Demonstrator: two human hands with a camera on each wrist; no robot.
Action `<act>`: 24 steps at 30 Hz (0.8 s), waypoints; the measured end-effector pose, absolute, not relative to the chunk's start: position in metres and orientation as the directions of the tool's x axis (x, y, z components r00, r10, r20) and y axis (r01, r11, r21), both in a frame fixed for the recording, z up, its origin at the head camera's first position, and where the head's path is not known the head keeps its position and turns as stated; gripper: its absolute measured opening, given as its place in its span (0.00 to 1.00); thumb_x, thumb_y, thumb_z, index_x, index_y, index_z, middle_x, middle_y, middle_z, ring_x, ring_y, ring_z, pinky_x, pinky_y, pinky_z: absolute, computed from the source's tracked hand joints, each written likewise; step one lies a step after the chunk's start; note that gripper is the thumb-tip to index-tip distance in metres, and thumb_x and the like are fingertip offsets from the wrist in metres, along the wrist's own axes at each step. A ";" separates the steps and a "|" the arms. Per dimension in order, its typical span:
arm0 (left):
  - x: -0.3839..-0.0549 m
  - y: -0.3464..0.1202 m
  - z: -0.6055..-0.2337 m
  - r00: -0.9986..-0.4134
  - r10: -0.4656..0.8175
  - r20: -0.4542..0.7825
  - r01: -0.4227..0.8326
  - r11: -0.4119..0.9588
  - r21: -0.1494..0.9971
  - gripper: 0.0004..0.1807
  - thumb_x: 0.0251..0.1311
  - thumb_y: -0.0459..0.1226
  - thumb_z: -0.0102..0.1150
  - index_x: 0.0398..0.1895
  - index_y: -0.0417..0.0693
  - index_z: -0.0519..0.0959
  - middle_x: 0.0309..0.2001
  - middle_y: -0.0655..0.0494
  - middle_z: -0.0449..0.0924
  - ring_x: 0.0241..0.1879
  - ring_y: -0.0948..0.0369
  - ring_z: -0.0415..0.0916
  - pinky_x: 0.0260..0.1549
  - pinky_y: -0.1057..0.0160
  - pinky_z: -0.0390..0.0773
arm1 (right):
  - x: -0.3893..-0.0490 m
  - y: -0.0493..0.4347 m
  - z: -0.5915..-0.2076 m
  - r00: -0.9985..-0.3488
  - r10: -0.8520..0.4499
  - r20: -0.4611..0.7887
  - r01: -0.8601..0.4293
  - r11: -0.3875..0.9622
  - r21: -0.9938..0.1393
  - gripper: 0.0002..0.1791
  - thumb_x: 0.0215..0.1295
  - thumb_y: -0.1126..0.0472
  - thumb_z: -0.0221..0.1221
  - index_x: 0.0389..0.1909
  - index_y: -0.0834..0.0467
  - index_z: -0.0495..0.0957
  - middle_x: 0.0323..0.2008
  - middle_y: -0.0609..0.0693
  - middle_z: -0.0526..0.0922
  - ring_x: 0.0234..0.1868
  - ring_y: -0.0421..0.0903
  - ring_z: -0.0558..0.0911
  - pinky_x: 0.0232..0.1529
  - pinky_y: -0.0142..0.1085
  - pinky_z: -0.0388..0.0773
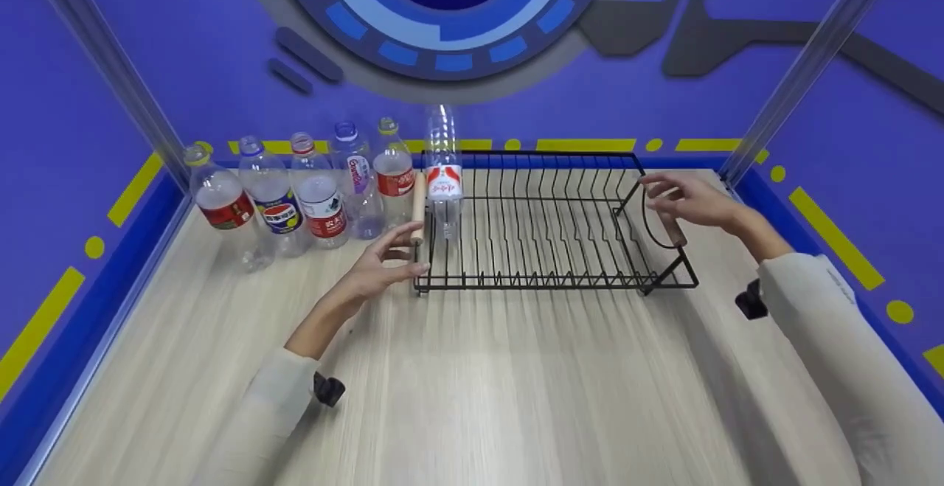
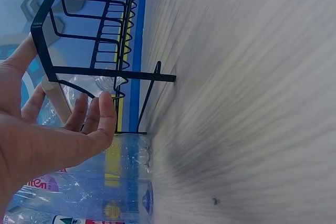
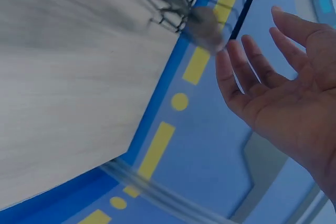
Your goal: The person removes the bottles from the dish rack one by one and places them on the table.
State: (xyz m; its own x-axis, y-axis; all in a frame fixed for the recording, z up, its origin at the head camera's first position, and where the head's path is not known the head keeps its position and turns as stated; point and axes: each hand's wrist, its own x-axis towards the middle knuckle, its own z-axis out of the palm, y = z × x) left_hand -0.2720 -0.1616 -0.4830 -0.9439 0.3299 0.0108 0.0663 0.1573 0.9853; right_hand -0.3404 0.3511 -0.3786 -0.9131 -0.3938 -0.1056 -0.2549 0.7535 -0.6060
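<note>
A black wire dish rack (image 1: 546, 288) with a wooden handle at each end stands on the table. At its left end, my left hand (image 1: 376, 268) has loosely bent fingers beside the left wooden handle (image 1: 419, 206), its thumb close to the front corner. In the left wrist view, fingertips (image 2: 106, 109) overlap that handle and the frame. My right hand (image 1: 693, 202) is by the right wooden handle (image 1: 672, 229), fingers spread and slightly bent; the right wrist view shows the handle blurred just off the fingertips. A clear plastic bottle (image 1: 444, 184) with a red-and-white label is at the rack's left end.
Several empty plastic bottles without caps stand in a row left of the rack, among them a Pepsi-style bottle (image 1: 280, 217) and a red-labelled one (image 1: 225, 213). Blue-purple panels (image 1: 590, 102) wall the table at the back and sides.
</note>
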 end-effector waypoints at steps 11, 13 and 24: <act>-0.272 -0.162 -0.485 -0.946 0.323 0.015 0.063 0.137 0.989 0.40 0.61 0.37 0.71 0.77 0.58 0.65 0.70 0.41 0.66 0.63 0.49 0.66 0.54 0.58 0.75 | -0.360 0.267 -0.372 -0.820 -0.556 -0.133 -0.345 0.667 -0.660 0.28 0.78 0.62 0.54 0.74 0.63 0.63 0.60 0.71 0.77 0.52 0.58 0.82 0.45 0.37 0.85; -0.272 -0.163 -0.486 -0.947 0.320 0.015 0.061 0.133 0.989 0.41 0.61 0.37 0.71 0.77 0.58 0.65 0.70 0.41 0.67 0.63 0.49 0.66 0.54 0.58 0.75 | -0.364 0.252 -0.376 -0.805 -0.575 -0.149 -0.344 0.655 -0.672 0.28 0.77 0.62 0.54 0.74 0.62 0.63 0.59 0.70 0.77 0.51 0.56 0.82 0.47 0.39 0.85; -0.274 -0.161 -0.487 -0.946 0.325 0.005 0.046 0.119 0.992 0.41 0.61 0.34 0.70 0.77 0.57 0.64 0.70 0.39 0.66 0.65 0.44 0.65 0.53 0.59 0.76 | -0.382 0.182 -0.402 -0.745 -0.631 -0.216 -0.338 0.636 -0.694 0.27 0.78 0.61 0.53 0.74 0.62 0.64 0.59 0.69 0.78 0.52 0.58 0.83 0.48 0.43 0.85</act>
State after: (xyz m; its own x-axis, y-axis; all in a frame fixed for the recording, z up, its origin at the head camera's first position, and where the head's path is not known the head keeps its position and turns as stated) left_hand -0.2741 -0.1612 -0.4865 -0.9456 0.3253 0.0047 0.0459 0.1192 0.9918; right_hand -0.3815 0.1820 -0.4018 -0.7450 -0.6311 -0.2160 -0.3378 0.6362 -0.6936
